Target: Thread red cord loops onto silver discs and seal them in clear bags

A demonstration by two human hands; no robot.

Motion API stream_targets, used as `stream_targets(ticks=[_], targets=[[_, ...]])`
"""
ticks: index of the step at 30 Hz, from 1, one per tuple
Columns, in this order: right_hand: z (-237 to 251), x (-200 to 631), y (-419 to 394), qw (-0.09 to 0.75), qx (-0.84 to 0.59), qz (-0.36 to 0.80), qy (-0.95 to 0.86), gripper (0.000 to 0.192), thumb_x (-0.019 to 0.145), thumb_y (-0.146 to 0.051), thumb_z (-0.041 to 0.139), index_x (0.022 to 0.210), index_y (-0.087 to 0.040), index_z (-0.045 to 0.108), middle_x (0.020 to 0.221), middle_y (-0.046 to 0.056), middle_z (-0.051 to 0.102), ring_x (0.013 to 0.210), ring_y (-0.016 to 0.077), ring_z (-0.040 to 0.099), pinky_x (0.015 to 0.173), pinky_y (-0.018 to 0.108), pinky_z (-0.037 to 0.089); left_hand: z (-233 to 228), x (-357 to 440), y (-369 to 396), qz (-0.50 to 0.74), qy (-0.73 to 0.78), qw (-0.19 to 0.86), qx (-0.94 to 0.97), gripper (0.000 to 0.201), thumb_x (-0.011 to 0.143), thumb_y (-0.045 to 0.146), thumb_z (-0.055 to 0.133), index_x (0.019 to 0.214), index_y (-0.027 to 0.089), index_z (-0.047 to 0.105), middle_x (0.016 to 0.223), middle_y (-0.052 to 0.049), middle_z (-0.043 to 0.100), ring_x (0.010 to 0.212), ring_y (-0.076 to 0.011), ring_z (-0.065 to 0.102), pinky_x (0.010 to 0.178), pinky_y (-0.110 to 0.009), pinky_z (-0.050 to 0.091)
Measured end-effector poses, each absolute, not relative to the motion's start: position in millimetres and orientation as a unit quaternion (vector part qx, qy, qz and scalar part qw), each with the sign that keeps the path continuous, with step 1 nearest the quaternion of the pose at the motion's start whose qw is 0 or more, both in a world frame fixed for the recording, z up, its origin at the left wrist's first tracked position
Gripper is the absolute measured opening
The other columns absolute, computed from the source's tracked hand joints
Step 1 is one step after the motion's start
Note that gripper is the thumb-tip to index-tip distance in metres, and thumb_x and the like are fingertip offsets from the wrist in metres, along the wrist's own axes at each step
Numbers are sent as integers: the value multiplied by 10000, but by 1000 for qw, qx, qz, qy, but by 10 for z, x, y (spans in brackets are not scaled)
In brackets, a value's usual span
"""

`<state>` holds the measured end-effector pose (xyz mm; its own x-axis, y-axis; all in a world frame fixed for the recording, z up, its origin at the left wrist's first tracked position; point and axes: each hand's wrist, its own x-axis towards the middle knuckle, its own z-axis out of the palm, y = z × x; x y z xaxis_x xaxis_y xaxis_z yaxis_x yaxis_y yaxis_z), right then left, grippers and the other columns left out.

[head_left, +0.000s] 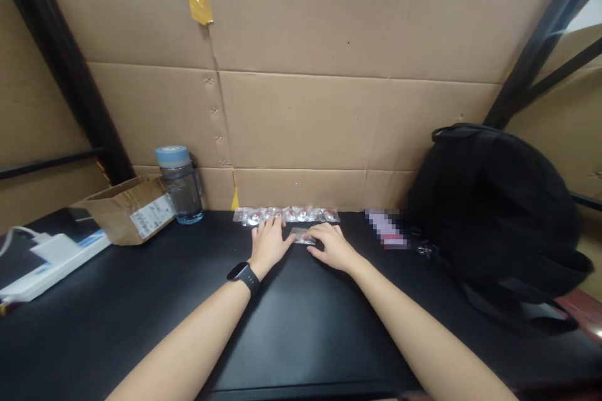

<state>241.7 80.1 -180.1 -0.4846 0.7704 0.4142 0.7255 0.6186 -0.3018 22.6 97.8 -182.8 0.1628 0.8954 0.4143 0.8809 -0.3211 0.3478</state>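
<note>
Both my hands rest on a black table [291,319] far out in front of me. A small clear plastic packet [302,236] lies flat between them. My left hand [268,243], with a black watch on the wrist, touches the packet's left end with its fingers spread. My right hand [333,244] presses on the packet's right end. Just beyond the fingers lies a row of several clear packets [286,214] with silver and red contents, along the foot of the cardboard wall.
A cardboard wall [301,88] closes the back of the table. At the left stand a water bottle [181,185] with a blue lid, an open cardboard box [126,208] and a white power strip [47,260]. A black backpack [498,213] fills the right side.
</note>
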Motion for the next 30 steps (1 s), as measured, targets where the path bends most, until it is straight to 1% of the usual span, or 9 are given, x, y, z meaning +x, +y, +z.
stream_targets(ticks=[3,5,10,14,17,20,23,26,30], targets=[[-1826,2410,856,269,-451,42,-850,227,926,-250,639,1144,-274,693,1180,74,723,1124,265,587,966,438,350,-1834,204,1020,272,482,39,832,307,971,243,482,1232,278,639,1311,-66,642,1248,-268,523,1045,-446,345],[-1825,2424,879,270,-465,49,-842,213,949,-248,606,1134,-281,706,1167,76,738,1113,267,595,963,450,336,-1833,206,1025,253,439,70,859,346,996,219,420,1228,305,662,1287,-40,671,1243,-249,537,1053,-453,330],[-1800,2510,887,270,-508,86,-813,234,986,-322,560,1138,-325,738,1155,68,756,1117,269,617,977,491,305,-1803,222,988,263,451,114,845,321,958,492,557,1131,277,720,1195,-56,724,1212,-298,556,1058,-485,310],[-1751,2555,871,304,-516,110,-793,314,1004,-406,510,1250,-336,693,1165,71,757,1087,272,651,1007,503,297,-1798,197,996,294,442,133,837,320,935,416,615,1225,286,641,1097,-39,755,1174,-274,606,1047,-461,322],[-1710,2562,857,333,-521,147,-772,405,991,-435,513,1370,-322,600,1009,39,791,976,258,695,1042,491,297,-1833,189,1030,319,435,162,827,386,915,325,632,1292,280,565,1002,-18,773,1144,-259,645,1049,-439,334],[-1697,2573,839,342,-515,174,-766,457,957,-408,561,1400,-294,559,854,-5,784,926,235,712,1055,438,312,-1879,206,1062,342,436,191,810,460,882,273,651,1322,272,516,896,3,779,1120,-240,666,1049,-400,349],[-1709,2603,818,324,-518,171,-773,474,906,-348,616,1375,-311,560,838,-28,779,936,227,716,1047,436,301,-1895,204,1082,345,446,186,805,510,855,253,662,1336,272,490,849,24,771,1086,-231,675,1036,-388,349],[-1719,2638,801,303,-530,160,-775,488,852,-296,645,1333,-335,572,890,-35,781,910,220,716,1022,456,290,-1861,108,1102,319,475,162,804,529,842,239,647,1343,276,480,880,28,766,1000,-228,694,998,-393,348],[-1714,2649,788,293,-541,158,-773,366,841,-279,623,1204,-319,642,917,-22,782,915,217,707,994,457,287,-1765,-194,1139,263,535,103,796,457,829,237,642,1274,274,546,846,23,762,963,-243,691,982,-422,299]])
